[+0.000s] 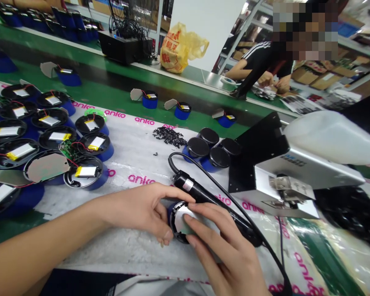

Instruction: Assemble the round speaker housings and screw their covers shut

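Note:
A round blue-and-black housing (179, 236) sits on the work surface in front of me. My left hand (156, 211) curls around its left side, thumb at the near edge and index finger over the far rim. Over its opening lies a flat pale circuit board (185, 220). My right hand (220, 240) grips that board from the right, fingertips pressing on its face and edge. My fingers hide part of the housing and the board's right side. Just beyond my hands lies a black electric screwdriver (216, 201) with a coiled cable.
At left stand several open blue housings (88, 170) with batteries and wires. Small black parts (169, 135) lie in a pile beyond the screwdriver, near closed black-topped housings (208, 148). A metal machine (286, 176) stands at right. Housings rest on the green conveyor (111, 92); a co-worker's hands (273, 82) are across it.

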The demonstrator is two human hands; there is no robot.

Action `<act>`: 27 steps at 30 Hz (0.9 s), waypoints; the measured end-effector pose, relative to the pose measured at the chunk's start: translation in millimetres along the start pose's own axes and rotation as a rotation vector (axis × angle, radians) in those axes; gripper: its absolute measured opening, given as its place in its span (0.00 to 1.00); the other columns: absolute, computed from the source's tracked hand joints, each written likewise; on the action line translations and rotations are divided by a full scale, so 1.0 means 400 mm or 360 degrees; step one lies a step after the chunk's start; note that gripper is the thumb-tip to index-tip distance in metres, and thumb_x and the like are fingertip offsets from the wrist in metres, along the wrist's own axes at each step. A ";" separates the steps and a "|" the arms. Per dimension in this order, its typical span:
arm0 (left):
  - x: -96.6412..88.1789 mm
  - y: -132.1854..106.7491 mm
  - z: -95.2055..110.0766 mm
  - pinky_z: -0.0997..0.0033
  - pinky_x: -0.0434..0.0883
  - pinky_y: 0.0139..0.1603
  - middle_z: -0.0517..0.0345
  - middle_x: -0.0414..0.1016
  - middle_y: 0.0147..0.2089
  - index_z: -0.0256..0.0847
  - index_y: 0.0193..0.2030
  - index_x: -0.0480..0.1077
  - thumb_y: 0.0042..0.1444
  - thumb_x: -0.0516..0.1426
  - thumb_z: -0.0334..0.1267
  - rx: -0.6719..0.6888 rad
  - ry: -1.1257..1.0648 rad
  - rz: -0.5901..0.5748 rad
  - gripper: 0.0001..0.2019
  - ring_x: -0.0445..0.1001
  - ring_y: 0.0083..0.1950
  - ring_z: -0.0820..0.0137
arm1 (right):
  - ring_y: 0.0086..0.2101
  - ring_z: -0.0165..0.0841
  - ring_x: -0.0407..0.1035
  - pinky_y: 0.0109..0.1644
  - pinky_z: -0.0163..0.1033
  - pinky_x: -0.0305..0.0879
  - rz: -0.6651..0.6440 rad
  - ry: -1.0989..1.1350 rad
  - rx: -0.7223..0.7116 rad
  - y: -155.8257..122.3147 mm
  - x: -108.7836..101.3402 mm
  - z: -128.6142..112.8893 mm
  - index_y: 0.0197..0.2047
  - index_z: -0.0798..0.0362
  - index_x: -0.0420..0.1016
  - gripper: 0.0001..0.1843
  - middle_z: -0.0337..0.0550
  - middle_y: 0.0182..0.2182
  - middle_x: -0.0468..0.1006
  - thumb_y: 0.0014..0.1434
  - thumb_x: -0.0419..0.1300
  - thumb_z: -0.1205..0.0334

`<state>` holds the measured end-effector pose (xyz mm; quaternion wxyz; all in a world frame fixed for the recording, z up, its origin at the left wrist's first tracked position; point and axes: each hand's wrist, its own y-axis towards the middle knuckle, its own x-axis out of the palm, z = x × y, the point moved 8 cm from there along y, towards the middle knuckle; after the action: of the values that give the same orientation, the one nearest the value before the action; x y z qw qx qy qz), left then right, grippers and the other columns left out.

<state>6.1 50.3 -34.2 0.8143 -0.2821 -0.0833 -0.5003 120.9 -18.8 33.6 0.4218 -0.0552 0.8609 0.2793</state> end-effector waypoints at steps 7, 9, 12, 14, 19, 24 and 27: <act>0.001 0.002 -0.001 0.77 0.77 0.33 0.63 0.79 0.28 0.43 0.61 0.72 0.48 0.71 0.32 0.0026 -0.0141 -0.0092 0.32 0.79 0.28 0.74 | 0.53 0.39 0.71 0.51 0.43 0.78 -0.0033 -0.0027 -0.0045 0.022 -0.005 -0.012 0.55 0.52 0.76 0.18 0.52 0.52 0.76 0.63 0.60 0.73; 0.001 0.005 0.003 0.76 0.78 0.32 0.61 0.79 0.29 0.42 0.60 0.73 0.53 0.69 0.35 0.0065 -0.0142 -0.0083 0.27 0.80 0.28 0.73 | 0.52 0.38 0.71 0.50 0.42 0.78 -0.0031 -0.0063 -0.0030 0.029 -0.009 -0.019 0.54 0.53 0.76 0.17 0.52 0.51 0.76 0.63 0.59 0.73; 0.001 0.006 0.010 0.75 0.79 0.31 0.60 0.80 0.32 0.42 0.59 0.73 0.56 0.68 0.36 0.0104 -0.0145 -0.0041 0.24 0.81 0.28 0.72 | 0.54 0.39 0.69 0.53 0.42 0.77 -0.0098 -0.0158 0.0012 0.031 -0.007 -0.025 0.55 0.54 0.76 0.17 0.54 0.53 0.73 0.64 0.59 0.72; 0.000 0.006 0.010 0.76 0.79 0.31 0.60 0.81 0.31 0.41 0.59 0.74 0.56 0.67 0.36 0.0094 -0.0173 -0.0005 0.23 0.81 0.27 0.72 | 0.54 0.38 0.68 0.54 0.42 0.76 -0.0120 -0.0182 0.0010 0.029 -0.007 -0.027 0.55 0.54 0.76 0.17 0.54 0.53 0.72 0.64 0.59 0.72; -0.005 0.011 0.000 0.79 0.78 0.26 0.60 0.80 0.26 0.41 0.57 0.76 0.58 0.66 0.37 0.0091 -0.0222 0.0069 0.20 0.81 0.25 0.72 | 0.49 0.36 0.69 0.50 0.39 0.76 -0.0112 -0.0221 -0.0007 0.028 -0.012 -0.030 0.53 0.55 0.77 0.15 0.51 0.48 0.75 0.64 0.59 0.71; -0.008 0.015 -0.011 0.79 0.78 0.26 0.60 0.80 0.26 0.44 0.58 0.76 0.60 0.65 0.40 0.0146 -0.0190 0.0106 0.19 0.80 0.24 0.72 | 0.46 0.37 0.71 0.47 0.41 0.76 -0.0123 -0.0259 0.0050 0.041 -0.011 -0.030 0.52 0.54 0.78 0.14 0.50 0.46 0.77 0.65 0.58 0.70; -0.007 0.008 -0.012 0.80 0.77 0.26 0.62 0.79 0.24 0.46 0.59 0.75 0.62 0.64 0.42 0.0161 -0.0103 0.0134 0.19 0.80 0.24 0.73 | 0.42 0.37 0.72 0.45 0.42 0.76 -0.0112 -0.0225 0.0103 0.048 -0.013 -0.023 0.51 0.53 0.77 0.13 0.48 0.43 0.78 0.64 0.59 0.70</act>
<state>6.6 50.8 -40.6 0.8447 -0.2600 -0.1229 -0.4514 111.4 -8.0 50.3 0.4925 -0.0519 0.8351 0.2395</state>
